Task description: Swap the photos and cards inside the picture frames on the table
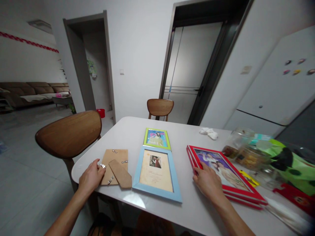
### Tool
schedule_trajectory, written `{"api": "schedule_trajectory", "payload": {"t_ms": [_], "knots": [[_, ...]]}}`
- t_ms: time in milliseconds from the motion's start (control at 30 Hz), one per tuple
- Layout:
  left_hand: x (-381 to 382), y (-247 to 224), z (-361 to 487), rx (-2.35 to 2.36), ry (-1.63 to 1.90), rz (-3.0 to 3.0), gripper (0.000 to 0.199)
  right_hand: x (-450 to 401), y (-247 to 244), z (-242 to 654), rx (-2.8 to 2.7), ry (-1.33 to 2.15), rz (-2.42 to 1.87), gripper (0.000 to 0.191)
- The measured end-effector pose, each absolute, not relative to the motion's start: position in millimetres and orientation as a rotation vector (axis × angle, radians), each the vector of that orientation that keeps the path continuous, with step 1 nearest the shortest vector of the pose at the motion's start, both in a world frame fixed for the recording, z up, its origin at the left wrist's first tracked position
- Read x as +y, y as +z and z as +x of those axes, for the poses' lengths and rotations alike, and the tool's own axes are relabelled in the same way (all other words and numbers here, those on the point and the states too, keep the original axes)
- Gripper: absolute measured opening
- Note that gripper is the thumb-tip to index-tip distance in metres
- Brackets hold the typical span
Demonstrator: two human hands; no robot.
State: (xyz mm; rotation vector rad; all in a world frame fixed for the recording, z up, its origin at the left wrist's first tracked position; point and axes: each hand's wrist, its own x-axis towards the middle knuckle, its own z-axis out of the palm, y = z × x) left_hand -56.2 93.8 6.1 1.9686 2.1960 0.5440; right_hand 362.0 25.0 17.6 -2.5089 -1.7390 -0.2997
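Observation:
My left hand (90,176) is at the left edge of a brown frame backing board (107,175), its fingers curled and its thumb over the edge. The board lies with its metal clips up and a hinged stand leg (121,175) slanting across it. My right hand (209,182) grips the left side of a red picture frame (246,186), which rests on another red frame and holds a photo of people. Between my hands lies a light blue picture frame (176,191) with a small photo on a cream sheet. Touching its far end is a green picture frame (145,137).
Right of the red frames stand glass jars (251,157) and a green patterned bag (290,164). A crumpled white tissue (208,132) lies farther back on the white table (133,127). Wooden chairs stand at the left (71,134) and far side (160,107).

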Motion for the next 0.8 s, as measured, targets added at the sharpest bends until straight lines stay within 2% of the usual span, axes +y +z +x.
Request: {"api": "schedule_trajectory", "payload": {"t_ms": [133,233,367,533,633,733,800], "knots": [[89,8,-41,2.122,0.711,2.083,0.044,23,17,346,-1.707,-0.395,-2.422,0.039],[79,9,-4,1.799,0.846,2.298,0.045,23,16,313,-1.814,-0.303,-2.221,0.041],[69,3,26,1.578,0.654,2.442,0.047,29,11,278,-1.821,-0.045,-2.17,0.045],[78,-5,0,1.471,0.547,2.486,0.039,38,11,290,-1.687,0.109,-2.18,0.052],[77,0,-2,1.452,0.676,2.426,0.039,38,19,302,-1.453,0.445,-2.097,0.058],[60,13,29,1.372,0.855,2.291,0.039,31,35,299,-1.106,1.002,-1.698,0.052],[44,24,61,1.206,0.906,2.245,0.044,24,47,292,-0.966,1.201,-1.412,0.048]]}}
